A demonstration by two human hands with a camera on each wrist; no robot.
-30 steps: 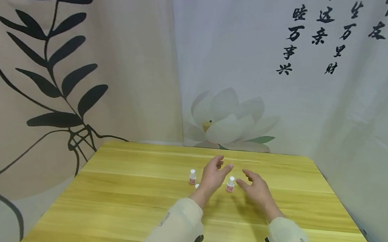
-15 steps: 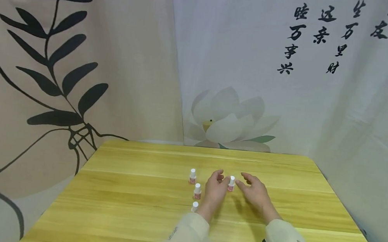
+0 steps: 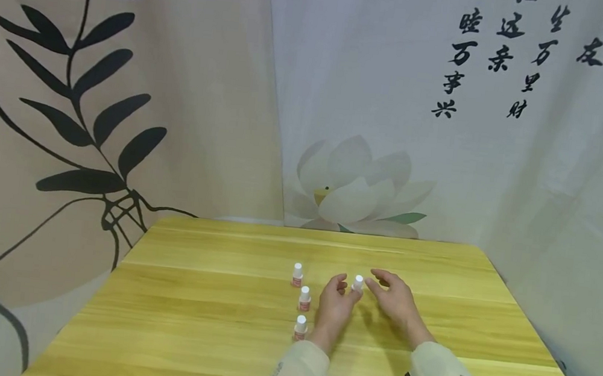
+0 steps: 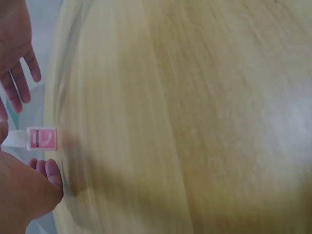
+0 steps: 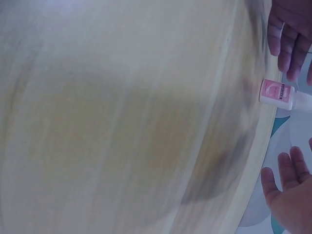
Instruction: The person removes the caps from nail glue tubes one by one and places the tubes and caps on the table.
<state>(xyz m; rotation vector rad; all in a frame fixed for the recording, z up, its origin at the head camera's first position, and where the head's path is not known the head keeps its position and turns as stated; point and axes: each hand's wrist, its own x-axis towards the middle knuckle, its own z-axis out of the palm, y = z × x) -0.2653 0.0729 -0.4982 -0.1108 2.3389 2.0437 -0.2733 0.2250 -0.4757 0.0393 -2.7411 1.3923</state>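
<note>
A small white-capped bottle (image 3: 358, 283) with a pink label stands between my two hands. My left hand (image 3: 334, 309) is right beside it in the head view, its thumb crossing in front of the lower bottle and its fingers loosely bent. In the left wrist view, the bottle's label (image 4: 42, 138) shows uncovered; the thumb tip lies near the cap, contact unclear. To the bottle's right, my right hand (image 3: 396, 300) is relaxed, thumb and fingers apart, holding nothing. From the right wrist view, the bottle (image 5: 277, 92) is nearer the left hand (image 5: 292, 41) than the right hand (image 5: 292, 200).
Three similar bottles stand left of my left hand: a far one (image 3: 297, 275), a middle one (image 3: 305, 298) and a near one (image 3: 300, 328). They rest on a wood-grain table (image 3: 186, 310). A printed curtain (image 3: 221, 114) hangs behind the table.
My left hand has come down and rightward to the bottle, its thumb now overlapping it. The middle and near bottles have come into view. My right hand has barely moved.
</note>
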